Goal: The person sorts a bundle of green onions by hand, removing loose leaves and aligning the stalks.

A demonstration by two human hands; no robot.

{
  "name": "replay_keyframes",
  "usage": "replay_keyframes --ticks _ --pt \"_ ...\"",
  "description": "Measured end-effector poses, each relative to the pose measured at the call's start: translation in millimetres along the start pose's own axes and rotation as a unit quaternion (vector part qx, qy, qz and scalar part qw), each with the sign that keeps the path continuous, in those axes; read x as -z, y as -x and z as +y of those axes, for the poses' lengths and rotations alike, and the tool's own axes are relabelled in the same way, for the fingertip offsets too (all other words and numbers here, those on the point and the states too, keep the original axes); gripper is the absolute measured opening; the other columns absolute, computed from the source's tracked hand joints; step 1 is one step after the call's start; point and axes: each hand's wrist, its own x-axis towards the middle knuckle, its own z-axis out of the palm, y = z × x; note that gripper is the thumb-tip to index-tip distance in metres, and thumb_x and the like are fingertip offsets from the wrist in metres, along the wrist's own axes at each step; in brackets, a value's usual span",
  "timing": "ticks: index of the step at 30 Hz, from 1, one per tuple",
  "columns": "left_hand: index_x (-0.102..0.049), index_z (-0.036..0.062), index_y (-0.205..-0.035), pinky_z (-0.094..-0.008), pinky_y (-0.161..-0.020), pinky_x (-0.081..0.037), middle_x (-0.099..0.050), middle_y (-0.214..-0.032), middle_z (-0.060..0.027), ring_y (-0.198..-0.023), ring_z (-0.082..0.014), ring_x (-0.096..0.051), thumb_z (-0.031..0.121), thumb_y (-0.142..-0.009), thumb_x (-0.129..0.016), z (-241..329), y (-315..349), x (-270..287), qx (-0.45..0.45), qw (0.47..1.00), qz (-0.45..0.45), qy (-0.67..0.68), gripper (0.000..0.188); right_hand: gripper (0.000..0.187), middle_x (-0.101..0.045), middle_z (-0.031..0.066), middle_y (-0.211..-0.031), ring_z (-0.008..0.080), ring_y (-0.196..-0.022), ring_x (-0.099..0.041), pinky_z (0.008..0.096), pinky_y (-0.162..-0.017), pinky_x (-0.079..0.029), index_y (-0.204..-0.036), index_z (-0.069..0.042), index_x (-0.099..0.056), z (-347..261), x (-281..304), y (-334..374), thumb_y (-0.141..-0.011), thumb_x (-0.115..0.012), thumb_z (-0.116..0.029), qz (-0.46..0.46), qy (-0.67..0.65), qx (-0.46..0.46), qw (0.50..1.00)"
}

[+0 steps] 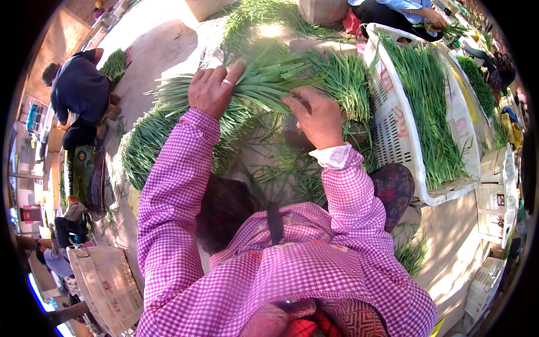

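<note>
A bunch of long green garlic chives (pixel 264 84) lies across the space in front of me, its pale ends to the left. My left hand (pixel 212 90), with a ring on one finger, is closed around the bunch near those ends. Bent fingers of my right hand (pixel 317 115) grip leaves at the bunch's lower right side; what exactly lies between the fingertips is partly hidden. Below my left hand sits a thick pile of chives (pixel 154 147). Another upright stack of chives (pixel 345 84) stands just beyond my right hand.
To the right, a white plastic crate (pixel 396 137) holds many chives. Loose chives (pixel 261 17) lie on the ground ahead. Empty-looking crates (pixel 106 286) stand at lower left and far right. A bent-over person (pixel 81 90) works at left; another (pixel 404 14) sits at top right.
</note>
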Motion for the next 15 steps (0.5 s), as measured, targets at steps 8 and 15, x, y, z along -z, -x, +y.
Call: replay_keyframes --ticks 8,15 --pt "-0.055 0.0205 -0.108 -0.0317 -0.062 -0.044 -0.051 -0.069 0.0012 -0.066 -0.0164 -0.057 0.009 -0.075 -0.056 9.5 -2.0 4.8 -0.001 1.000 -0.022 0.006 0.035 0.016 -0.056 0.0050 -0.057 0.0089 -0.047 -0.049 0.0270 -0.047 -0.040 -0.080 -0.002 -0.062 -10.3 8.6 3.7 -0.084 -0.065 -0.017 0.043 -0.129 0.043 0.990" --pt "-0.057 0.0199 -0.115 -0.0346 -0.066 -0.044 -0.055 -0.074 -0.0023 -0.070 -0.0199 -0.059 0.011 -0.079 -0.053 -7.6 12.6 0.0 0.092 0.986 -0.138 -0.020 0.037 0.025 -0.055 -0.0020 -0.062 0.0033 -0.049 -0.046 0.0201 -0.047 -0.038 -0.079 -0.003 -0.063 -3.6 36.1 -7.3 -0.090 -0.058 -0.024 0.013 -0.320 -0.019 0.947"
